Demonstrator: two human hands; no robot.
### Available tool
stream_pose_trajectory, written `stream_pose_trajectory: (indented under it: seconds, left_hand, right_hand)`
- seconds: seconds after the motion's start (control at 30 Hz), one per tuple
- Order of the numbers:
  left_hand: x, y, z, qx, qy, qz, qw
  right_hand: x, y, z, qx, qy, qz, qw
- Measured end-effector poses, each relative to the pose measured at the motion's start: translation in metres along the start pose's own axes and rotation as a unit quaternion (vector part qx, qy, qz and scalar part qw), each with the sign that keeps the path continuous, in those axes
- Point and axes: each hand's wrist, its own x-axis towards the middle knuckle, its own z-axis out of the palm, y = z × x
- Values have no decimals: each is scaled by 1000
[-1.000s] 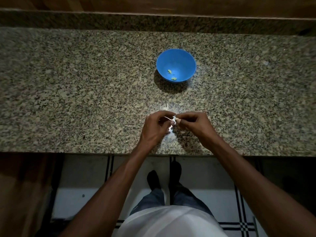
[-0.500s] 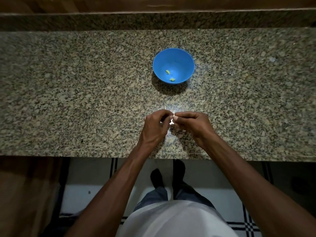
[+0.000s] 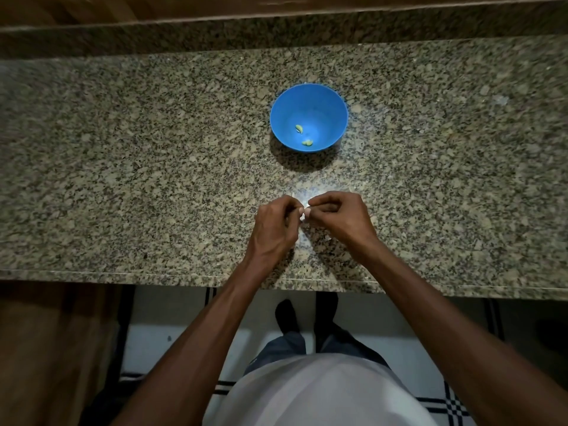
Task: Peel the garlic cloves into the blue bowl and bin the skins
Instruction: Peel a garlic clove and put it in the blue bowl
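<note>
A blue bowl stands on the granite counter beyond my hands, with two peeled garlic cloves lying in its bottom. My left hand and my right hand meet fingertip to fingertip above the counter's near part. Between them they pinch a small white garlic clove, mostly hidden by the fingers. Pale scraps of garlic skin lie on the counter just past my fingertips and below my hands.
The counter's front edge runs just under my wrists, and a raised granite upstand closes the back. Below the edge are a tiled floor, my feet and a wooden cabinet front at the left.
Both hands have stayed together on the clove with small finger movements. The view has shifted slightly, so the bowl sits a little further left in the picture.
</note>
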Motion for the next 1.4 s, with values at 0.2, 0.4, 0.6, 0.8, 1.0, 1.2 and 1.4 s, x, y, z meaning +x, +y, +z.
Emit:
stream_pose_trajectory:
  seconds: [0.2, 0.4, 0.6, 0.8, 1.0, 1.2, 1.4]
  left_hand:
    - [1, 6, 7, -78, 34, -122, 989]
    - [1, 19, 11, -297, 0, -234, 926]
    - [-3, 24, 12, -317, -69, -279, 904]
    - [-6, 29, 7, -335, -128, -328, 874]
    - [5, 22, -10, -353, -22, -332, 874]
    - [-3, 13, -10, -182, -16, -239, 954]
    - [-9, 18, 2, -224, 3, -184, 957]
  right_hand:
    - [-5, 5, -10, 124, -60, 2, 991]
    - [8, 15, -11, -42, 13, -148, 988]
    - [12, 20, -14, -140, -13, -233, 962]
    - [15, 31, -17, -186, -17, -297, 936]
    - [14, 41, -28, -12, 0, -118, 993]
    - [17, 31, -30, 173, -88, 32, 980]
    - [19, 31, -32, 128, -98, 37, 986]
